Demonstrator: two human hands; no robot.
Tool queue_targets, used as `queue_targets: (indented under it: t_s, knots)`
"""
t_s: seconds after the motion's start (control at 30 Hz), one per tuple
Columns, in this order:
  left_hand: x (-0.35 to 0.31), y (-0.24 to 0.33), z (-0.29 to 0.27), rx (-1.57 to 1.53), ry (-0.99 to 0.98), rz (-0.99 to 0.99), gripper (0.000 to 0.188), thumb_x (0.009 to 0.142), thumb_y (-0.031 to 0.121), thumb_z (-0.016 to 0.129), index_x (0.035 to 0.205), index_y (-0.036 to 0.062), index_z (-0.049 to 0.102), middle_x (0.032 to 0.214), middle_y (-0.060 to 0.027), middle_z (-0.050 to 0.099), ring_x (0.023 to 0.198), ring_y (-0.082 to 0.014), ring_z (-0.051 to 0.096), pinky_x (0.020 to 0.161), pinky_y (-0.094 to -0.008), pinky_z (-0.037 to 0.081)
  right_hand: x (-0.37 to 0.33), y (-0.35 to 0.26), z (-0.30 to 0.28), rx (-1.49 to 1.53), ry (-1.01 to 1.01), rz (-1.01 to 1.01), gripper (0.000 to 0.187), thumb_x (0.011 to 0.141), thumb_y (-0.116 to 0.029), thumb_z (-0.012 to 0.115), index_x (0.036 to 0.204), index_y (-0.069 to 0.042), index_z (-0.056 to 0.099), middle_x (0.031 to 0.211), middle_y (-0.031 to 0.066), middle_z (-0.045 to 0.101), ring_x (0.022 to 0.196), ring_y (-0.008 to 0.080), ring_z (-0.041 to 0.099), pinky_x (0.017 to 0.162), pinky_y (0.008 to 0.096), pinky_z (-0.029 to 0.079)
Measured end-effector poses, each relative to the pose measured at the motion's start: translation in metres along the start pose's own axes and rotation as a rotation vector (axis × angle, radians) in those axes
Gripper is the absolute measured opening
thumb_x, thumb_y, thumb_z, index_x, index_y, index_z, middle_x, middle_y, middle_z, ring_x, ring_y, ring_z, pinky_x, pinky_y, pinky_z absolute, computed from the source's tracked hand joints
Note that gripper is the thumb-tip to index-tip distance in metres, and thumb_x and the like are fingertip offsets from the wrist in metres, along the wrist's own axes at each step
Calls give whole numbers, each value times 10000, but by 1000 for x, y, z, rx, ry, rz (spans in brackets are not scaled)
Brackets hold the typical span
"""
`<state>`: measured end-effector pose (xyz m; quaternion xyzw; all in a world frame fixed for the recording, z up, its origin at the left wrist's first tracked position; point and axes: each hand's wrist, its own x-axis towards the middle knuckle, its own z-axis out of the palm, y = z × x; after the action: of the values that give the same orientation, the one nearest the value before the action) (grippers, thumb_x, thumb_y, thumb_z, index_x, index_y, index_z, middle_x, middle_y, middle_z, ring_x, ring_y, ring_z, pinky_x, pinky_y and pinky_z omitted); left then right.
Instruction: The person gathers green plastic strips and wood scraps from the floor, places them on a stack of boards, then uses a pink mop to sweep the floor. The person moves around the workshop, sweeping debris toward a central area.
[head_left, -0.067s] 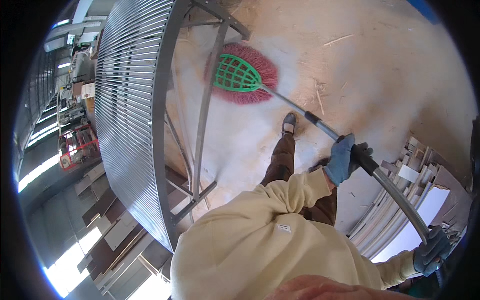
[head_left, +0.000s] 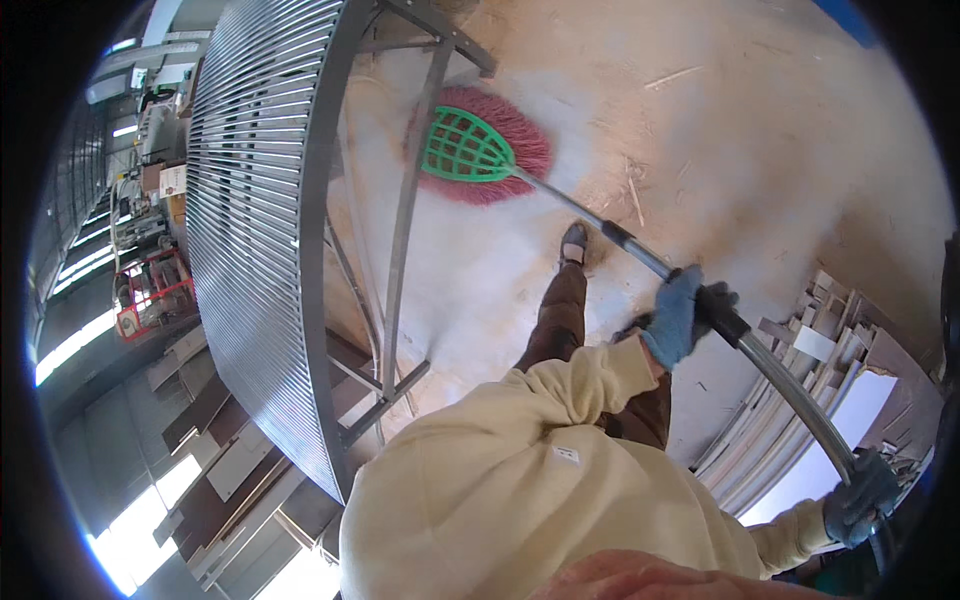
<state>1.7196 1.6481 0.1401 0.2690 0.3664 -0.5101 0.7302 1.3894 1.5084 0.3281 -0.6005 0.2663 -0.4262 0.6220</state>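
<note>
Wide fisheye cam worn up on head, aimed pretty much straight down past wearer's torso (head_left: 490, 480) at floor (head_left: 760, 130). Left hand (head_left: 676, 315) and right hand (head_left: 862, 500) caught fairly near, broom head (head_left: 467, 147) farther off. Slatted rack (head_left: 262, 230) bowed at left.

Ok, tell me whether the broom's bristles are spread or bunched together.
Spread: the red bristles flare out well beyond the edges of the green lattice head.
</note>
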Motion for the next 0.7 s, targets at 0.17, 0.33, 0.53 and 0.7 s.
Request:
queue_targets:
  t_s: [0.17, 0.33, 0.53, 0.7]
  knots:
    - [44, 61, -55, 194, -38, 214, 241, 958, 327, 576, 911, 91, 570, 797, -106, 645, 770, -265, 668, 686, -404, 571, -1, 101, 46, 33, -115, -24, 446, 902, -502, 605, 767, -94, 486, 726, 47, 466, 650, 257, 467, 623, 444, 370]
    - [128, 228, -141, 272, 66, 503, 192, 920, 289, 606, 948, 108, 546, 905, -148, 704, 804, -325, 695, 747, -438, 587, -11, 214, 231, 197, -190, 103, 202, 904, -242, 644, 916, -47, 594, 948, 92, 624, 920, 290, 570, 856, 422, 413]
    - [138, 290, -225, 375, 449, 260, 265, 976, 223, 518, 1122, 28, 414, 981, -265, 661, 804, -384, 714, 764, -483, 641, -49, 217, 286, 210, -384, 232, 154, 919, -93, 654, 1045, -6, 669, 1114, 161, 703, 1122, 310, 628, 1044, 429, 445]
    - [136, 102, -208, 525, 261, 108, 263, 958, 256, 546, 1139, 78, 476, 963, -202, 653, 785, -371, 689, 710, -469, 599, -87, 117, 137, 17, -43, 315, 258, 934, -230, 676, 1028, 10, 666, 1014, 190, 706, 1021, 332, 662, 1061, 511, 435]
